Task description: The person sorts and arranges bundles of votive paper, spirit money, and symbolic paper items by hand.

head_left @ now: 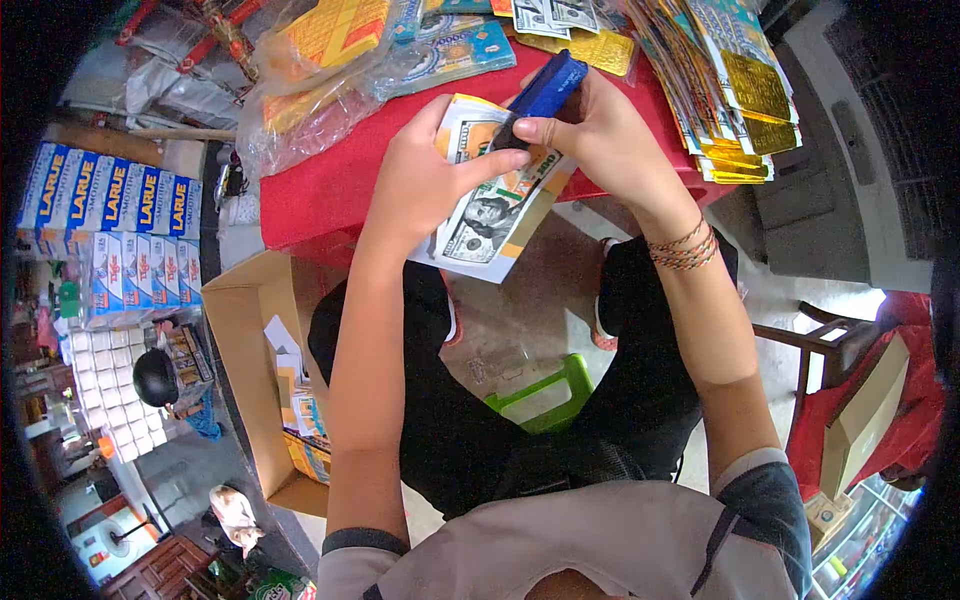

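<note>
My left hand point(425, 175) holds a bundle of printed paper banknotes point(490, 215) in a clear wrapper, just over the near edge of the red table point(320, 190). My right hand point(600, 135) grips a blue stapler point(545, 90) and presses it onto the top of the bundle. Thumb and fingers of both hands meet at the bundle's upper edge. Braided bracelets sit on my right wrist.
Stacks of gold and yellow paper sheets point(730, 80) and bagged packs point(330, 60) cover the table. An open cardboard box point(265, 380) stands on the floor at left, beer cartons point(110, 200) behind it. A green stool point(545, 395) is under me, a wooden chair point(850, 380) at right.
</note>
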`<state>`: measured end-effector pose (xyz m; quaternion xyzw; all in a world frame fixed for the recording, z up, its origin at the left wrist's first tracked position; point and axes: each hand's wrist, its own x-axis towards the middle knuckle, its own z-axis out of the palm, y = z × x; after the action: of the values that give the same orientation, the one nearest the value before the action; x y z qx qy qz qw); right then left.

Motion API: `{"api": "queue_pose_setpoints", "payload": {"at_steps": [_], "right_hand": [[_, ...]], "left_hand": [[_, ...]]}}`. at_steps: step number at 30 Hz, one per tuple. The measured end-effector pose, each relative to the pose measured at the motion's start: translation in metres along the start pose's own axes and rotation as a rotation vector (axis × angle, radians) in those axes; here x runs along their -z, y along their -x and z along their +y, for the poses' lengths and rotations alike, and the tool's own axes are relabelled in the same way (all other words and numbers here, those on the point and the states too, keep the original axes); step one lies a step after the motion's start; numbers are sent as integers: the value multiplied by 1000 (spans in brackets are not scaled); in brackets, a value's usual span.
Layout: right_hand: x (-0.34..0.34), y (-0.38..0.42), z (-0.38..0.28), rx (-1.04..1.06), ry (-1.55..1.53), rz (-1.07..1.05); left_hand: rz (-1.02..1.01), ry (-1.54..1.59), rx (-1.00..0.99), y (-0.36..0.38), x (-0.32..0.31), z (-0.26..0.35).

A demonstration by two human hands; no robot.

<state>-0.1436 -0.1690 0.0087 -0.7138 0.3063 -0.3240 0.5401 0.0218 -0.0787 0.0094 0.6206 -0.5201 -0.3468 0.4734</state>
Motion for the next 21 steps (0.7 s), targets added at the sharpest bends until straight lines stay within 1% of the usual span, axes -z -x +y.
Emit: {"api": "queue_pose_setpoints", "payload": {"at_steps": [1,2,4,6,8,11,12,14,16,17,19,20,21], "right_hand": [[1,0,-1,4,20,0],[2,-1,1,6,21,-5],[1,-2,4,48,13,51],[-1,-1,2,36,11,73],[-2,0,-1,20,6,98],[0,-1,-3,59,18,97],[2,-1,-3,27,-17,62],[4,-3,-2,-5,-52,27],[5,-4,-4,-63,-226,-44],[5,-5,-4,-61,-226,-44],[4,-7,-3,30,-386,157],[10,-15,8,61,-379,234],[17,-18,7,111,-384,244]], "left_hand": [[32,-4,-36,-1,-2,1],[20,5,-47,-1,-2,4],[32,18,-48,-1,-4,7],[41,30,-47,-3,-5,7],[31,105,-134,-6,-6,5],[18,118,-122,-7,-6,3],[17,117,-123,-6,-5,3],[9,67,-56,-4,-4,5],[-16,57,-37,-5,0,0],[-37,47,-18,-6,2,-4],[-49,97,-23,-7,3,-5],[-51,176,26,-6,3,-5],[-53,256,75,-5,4,-3]]}}
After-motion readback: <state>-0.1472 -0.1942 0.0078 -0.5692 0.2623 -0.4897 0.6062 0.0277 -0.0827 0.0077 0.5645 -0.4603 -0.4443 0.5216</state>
